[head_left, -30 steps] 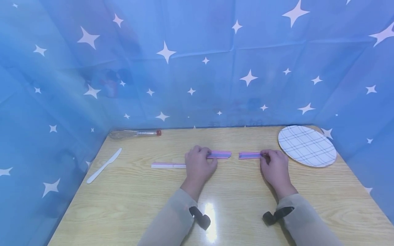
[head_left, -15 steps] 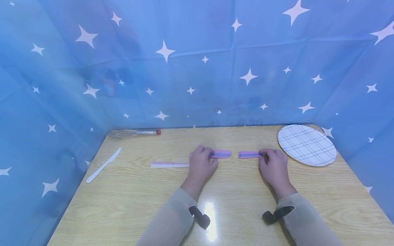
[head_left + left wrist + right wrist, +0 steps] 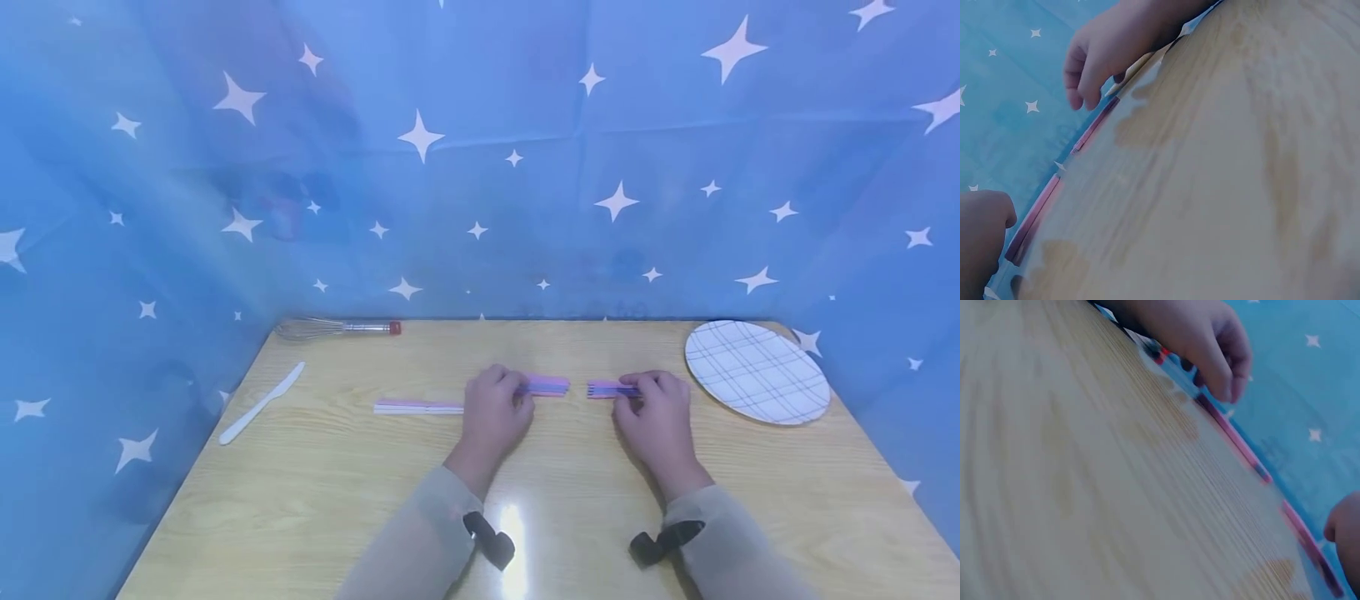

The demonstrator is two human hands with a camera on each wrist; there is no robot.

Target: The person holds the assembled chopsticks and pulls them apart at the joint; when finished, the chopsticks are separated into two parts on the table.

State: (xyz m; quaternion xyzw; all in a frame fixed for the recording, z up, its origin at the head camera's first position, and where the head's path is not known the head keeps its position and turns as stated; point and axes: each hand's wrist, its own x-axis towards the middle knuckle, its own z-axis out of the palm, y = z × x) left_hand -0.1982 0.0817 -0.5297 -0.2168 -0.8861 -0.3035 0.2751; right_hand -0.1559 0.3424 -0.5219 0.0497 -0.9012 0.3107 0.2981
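Two bundles of slim pink and blue sticks lie nearly end to end on the table, with a small gap between. My left hand (image 3: 497, 415) is at the left bundle (image 3: 546, 385), palm down, fingers loosely bent. In the right wrist view its fingertips (image 3: 1233, 392) show just above the sticks. Over the right bundle (image 3: 602, 389) my right hand (image 3: 660, 425) bends its thumb and fingers in the same way. A strip of background shows between its fingertips (image 3: 1090, 100) and the sticks in the left wrist view. White and pink sticks (image 3: 416, 407) extend from behind my left hand.
On the wooden table (image 3: 315, 500), a whisk (image 3: 337, 328) with a red handle end lies at the back left. A white knife (image 3: 262, 403) lies near the left edge. An oval plaid plate (image 3: 757, 372) is at the back right. Blue star-patterned cloth (image 3: 525, 125) surrounds the table.
My left hand has shifted slightly right, uncovering more of the white and pink sticks. My right hand has moved a little left over its bundle. The head view has tilted upward slightly.
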